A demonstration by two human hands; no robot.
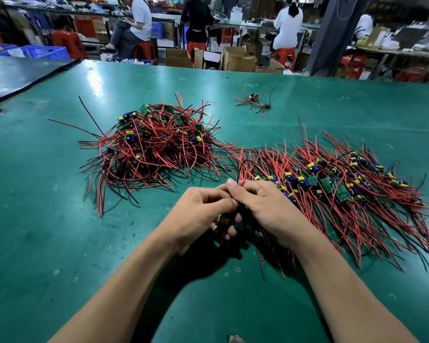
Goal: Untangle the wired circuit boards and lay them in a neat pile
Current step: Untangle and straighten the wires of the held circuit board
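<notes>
A green tabletop fills most of the view, scuffed and glossy under the overhead lights. On its right side lies the laid-out pile of circuit boards: the small green boards with yellow and blue capacitors run in a band, and their red and black wires fan out roughly in parallel toward the near and far edges. Left of centre sits the tangled heap, a mound of boards with wires looping and sticking out in all directions. Its right edge touches the laid-out pile's far-left wires.

Both bare forearms reach in from the bottom and meet just in front of the laid-out pile. The left hand has its fingers curled round a held circuit board, of which only a yellow part shows. The right hand pinches that board's wires against the left thumb, and a black wire arches up from the pinch.

Far back, well apart from the rest, lies a small cluster of boards.
</notes>
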